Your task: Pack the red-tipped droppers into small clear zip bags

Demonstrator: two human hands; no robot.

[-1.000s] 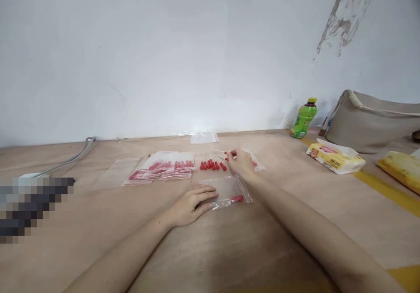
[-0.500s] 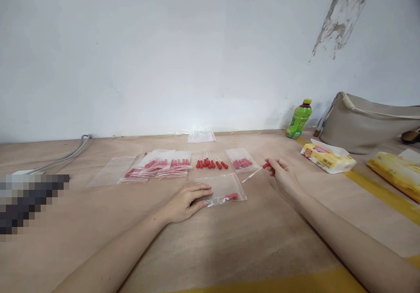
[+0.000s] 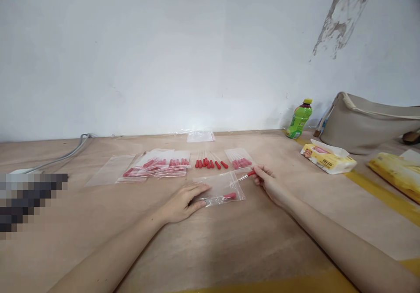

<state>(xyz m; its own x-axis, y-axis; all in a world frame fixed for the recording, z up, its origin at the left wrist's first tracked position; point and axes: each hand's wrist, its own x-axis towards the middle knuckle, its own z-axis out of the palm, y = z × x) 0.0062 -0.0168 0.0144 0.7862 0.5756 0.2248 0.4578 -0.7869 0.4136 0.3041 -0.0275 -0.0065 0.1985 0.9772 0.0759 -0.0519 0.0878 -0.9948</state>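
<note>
My left hand (image 3: 185, 202) lies on the left end of a clear zip bag (image 3: 215, 188), fingers apart. Inside that bag is a dropper with a red bulb (image 3: 229, 195). My right hand (image 3: 266, 181) pinches the red bulb of another glass dropper (image 3: 251, 173), whose tip is at the bag's right end; whether it is inside, I cannot tell. Behind the bag several loose red-bulbed droppers (image 3: 210, 164) lie in a row. One filled bag (image 3: 238, 153) sits to their right, and a pile of filled bags (image 3: 157, 164) to their left.
A flat bag (image 3: 110, 170) lies left of the pile, and more bags (image 3: 200, 137) lie by the wall. At the right are a green bottle (image 3: 299, 120), a tissue pack (image 3: 328, 157), a yellow pack (image 3: 393, 170) and a beige handbag (image 3: 370, 122). A grey cable (image 3: 74, 151) runs at the left.
My right hand has moved left with the dropper, bringing its tip to the bag's right end. My left hand has stayed nearly still on the bag.
</note>
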